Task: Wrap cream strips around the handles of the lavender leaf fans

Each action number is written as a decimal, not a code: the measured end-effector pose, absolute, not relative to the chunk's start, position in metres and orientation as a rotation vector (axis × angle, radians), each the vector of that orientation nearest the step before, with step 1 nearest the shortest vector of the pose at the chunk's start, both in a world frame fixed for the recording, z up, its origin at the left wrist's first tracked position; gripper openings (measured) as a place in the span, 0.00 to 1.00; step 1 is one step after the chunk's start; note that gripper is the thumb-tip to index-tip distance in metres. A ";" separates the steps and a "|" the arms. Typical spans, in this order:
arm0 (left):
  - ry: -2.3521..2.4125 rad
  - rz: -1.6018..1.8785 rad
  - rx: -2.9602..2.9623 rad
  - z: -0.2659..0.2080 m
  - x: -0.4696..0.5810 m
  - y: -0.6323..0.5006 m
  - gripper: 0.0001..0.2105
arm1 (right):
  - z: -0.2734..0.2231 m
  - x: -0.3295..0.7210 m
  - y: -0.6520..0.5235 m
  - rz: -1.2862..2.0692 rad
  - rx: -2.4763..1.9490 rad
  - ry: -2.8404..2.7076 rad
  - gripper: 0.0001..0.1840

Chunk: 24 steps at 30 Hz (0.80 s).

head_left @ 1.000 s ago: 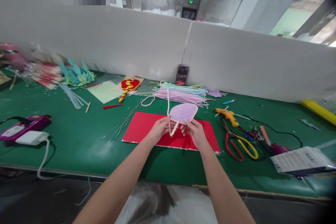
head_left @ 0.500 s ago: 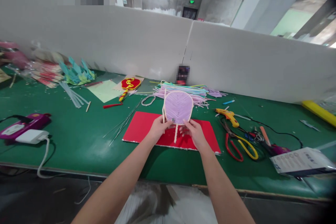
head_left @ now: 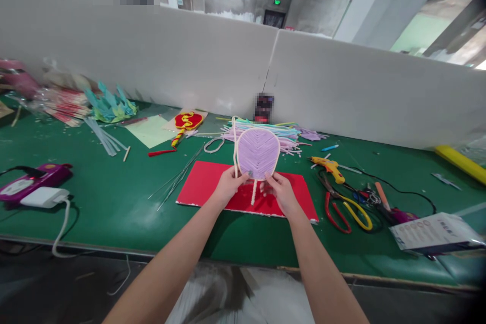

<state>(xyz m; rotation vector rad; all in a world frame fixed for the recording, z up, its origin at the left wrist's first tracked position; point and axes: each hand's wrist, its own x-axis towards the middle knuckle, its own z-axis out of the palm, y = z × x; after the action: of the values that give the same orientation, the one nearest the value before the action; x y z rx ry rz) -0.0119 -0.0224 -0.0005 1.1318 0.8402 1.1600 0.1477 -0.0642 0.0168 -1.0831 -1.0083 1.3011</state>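
Note:
A small purple fan (head_left: 258,152) with a cream rim and a twisted cream handle is held upright in front of me. My left hand (head_left: 230,185) pinches its lower left edge, with a loose cream pipe cleaner (head_left: 235,147) rising beside the rim. At the lower right edge, my right hand (head_left: 279,188) grips the fan between thumb and fingers. The handle hangs free between both hands. Beneath them lies a red board (head_left: 205,182). Just behind the fan is a pile of pastel pipe cleaners (head_left: 286,133).
Right of the board lie red-and-yellow-handled pliers (head_left: 343,207), a yellow glue gun (head_left: 329,168) and a white box (head_left: 436,233). To the left are thin wires (head_left: 178,178), a red-and-yellow fan (head_left: 188,121) and a purple power strip (head_left: 38,182). A white partition (head_left: 170,55) stands behind the table.
The fan has risen very slightly, and the loose pipe cleaner's top stands a little higher and further left. Both hands keep their hold in nearly the same place.

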 end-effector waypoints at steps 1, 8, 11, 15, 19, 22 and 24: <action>0.837 1.160 1.130 -0.001 -0.012 -0.022 0.17 | 0.017 0.147 -0.064 1.287 -1.100 -1.010 0.15; 0.781 1.157 1.054 0.002 -0.011 -0.023 0.18 | 0.017 0.144 -0.064 1.059 -1.189 -1.138 0.16; 0.773 1.147 1.035 0.003 -0.011 -0.023 0.18 | 0.018 0.144 -0.064 0.970 -1.230 -1.185 0.15; 0.812 1.152 1.062 0.001 -0.012 -0.022 0.18 | 0.021 0.144 -0.065 0.937 -1.242 -1.209 0.14; 0.847 1.173 1.100 0.001 -0.012 -0.021 0.18 | 0.021 0.141 -0.067 1.063 -1.213 -1.210 0.16; 0.884 1.183 1.100 0.004 -0.012 -0.023 0.17 | 0.020 0.137 -0.069 1.190 -1.193 -1.301 0.15; 0.901 1.191 1.092 0.006 -0.012 -0.024 0.17 | 0.020 0.136 -0.070 1.211 -1.205 -1.347 0.14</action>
<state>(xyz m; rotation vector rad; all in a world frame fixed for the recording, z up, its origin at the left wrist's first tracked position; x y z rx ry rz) -0.0122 -0.0236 0.0064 1.0921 0.9007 1.1908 0.1358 -0.0699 0.0197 -1.2048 -1.3472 1.2109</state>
